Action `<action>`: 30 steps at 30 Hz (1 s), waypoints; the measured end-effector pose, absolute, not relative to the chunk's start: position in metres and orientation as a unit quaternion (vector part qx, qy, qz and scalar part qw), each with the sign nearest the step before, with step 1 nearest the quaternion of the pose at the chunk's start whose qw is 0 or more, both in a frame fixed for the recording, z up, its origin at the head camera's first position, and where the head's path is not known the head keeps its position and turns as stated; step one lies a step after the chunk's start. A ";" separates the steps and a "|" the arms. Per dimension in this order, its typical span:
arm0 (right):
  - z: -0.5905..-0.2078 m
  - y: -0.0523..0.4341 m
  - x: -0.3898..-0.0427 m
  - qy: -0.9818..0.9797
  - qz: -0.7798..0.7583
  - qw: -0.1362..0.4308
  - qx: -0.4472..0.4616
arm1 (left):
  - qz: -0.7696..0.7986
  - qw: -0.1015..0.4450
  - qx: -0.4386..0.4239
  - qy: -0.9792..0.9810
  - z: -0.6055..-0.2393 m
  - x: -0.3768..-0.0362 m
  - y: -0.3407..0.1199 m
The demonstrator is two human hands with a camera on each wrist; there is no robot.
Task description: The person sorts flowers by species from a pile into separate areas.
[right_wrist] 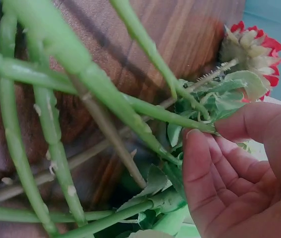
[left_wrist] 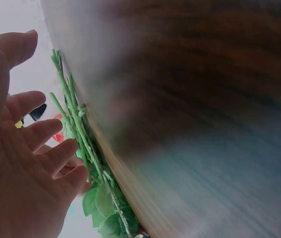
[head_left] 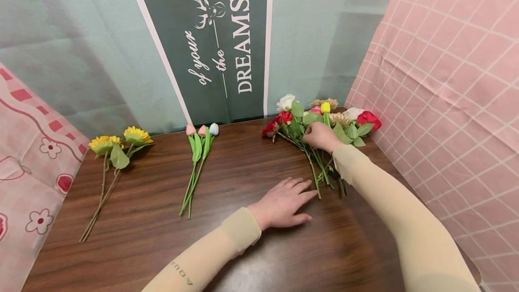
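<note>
Pinch: a green stem (right_wrist: 180, 119) is held between thumb and forefinger of the right hand (head_left: 321, 137), shown clearly only in the right wrist view.
Flower pile (head_left: 298, 111): heaped around the grip.
Left hand (head_left: 281, 204): spread, left of the grip and nearer the body; its palm is shown only in the left wrist view.
Tulips (head_left: 197, 148), sunflowers (head_left: 138, 136): seen only in the head view, left of the grip.
Surface: wood-grained table (head_left: 142, 247), seen beneath the grip.
Room: a lettered backdrop (head_left: 308, 35) is hung behind the grip, pink checked cloth (head_left: 454, 84) to its right.

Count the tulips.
4 visible: two pink tulips and one blue-white tulip left of centre, one yellow tulip in the right-hand flower pile, which may hide more.
</note>
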State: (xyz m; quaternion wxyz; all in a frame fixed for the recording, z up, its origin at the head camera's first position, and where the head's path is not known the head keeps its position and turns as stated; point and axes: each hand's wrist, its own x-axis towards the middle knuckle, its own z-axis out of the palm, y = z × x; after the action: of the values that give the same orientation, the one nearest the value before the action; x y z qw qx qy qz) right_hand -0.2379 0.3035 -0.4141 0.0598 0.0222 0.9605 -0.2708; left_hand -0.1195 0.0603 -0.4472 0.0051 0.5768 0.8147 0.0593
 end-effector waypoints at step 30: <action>-0.377 0.270 -0.211 0.818 -0.571 0.058 0.026 | 0.364 0.094 0.335 0.864 -0.440 -0.153 -0.004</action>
State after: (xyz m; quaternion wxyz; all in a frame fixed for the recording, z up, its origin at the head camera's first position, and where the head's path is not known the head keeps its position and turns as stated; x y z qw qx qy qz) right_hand -0.2109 0.2703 -0.3774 0.0578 0.0258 0.8185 -0.5710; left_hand -0.1526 -0.0042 -0.4404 0.0935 0.3351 0.8641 0.3638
